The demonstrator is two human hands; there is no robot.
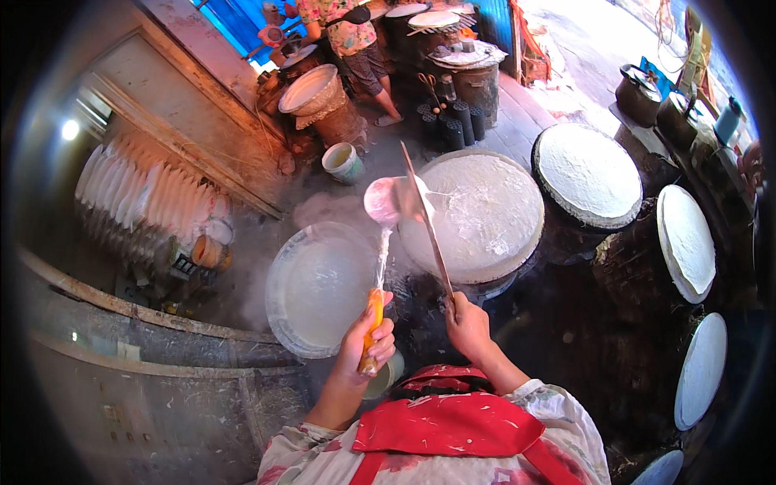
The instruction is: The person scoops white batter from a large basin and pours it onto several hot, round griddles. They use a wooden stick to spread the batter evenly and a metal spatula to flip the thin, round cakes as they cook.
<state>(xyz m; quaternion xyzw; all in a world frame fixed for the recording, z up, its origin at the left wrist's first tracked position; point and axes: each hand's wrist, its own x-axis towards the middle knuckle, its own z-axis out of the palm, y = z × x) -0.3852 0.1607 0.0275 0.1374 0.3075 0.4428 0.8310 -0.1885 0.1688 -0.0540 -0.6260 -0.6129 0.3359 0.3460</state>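
My left hand (368,339) grips the orange handle of a ladle (382,200), whose bowl is raised and coated with a white substance. In my right hand (468,324) is a long, thin stick or blade (427,227), pointing up and away; its far part crosses beside the ladle's bowl, where more white stuff clings. Below the ladle, to the left, stands a wide basin of whitish liquid (321,288). A large round, white-covered pan or lid (479,212) lies to the right of the stick. Steam blurs the area around the ladle.
Several round white-topped lids (588,173) curve along the right side. A pale bucket (343,162) and black perforated cylinders (451,133) stand ahead. Another person (348,36) stands at the top among stoves. Two dark pots (638,97) sit at upper right, and a wooden-edged partition (182,324) runs at left.
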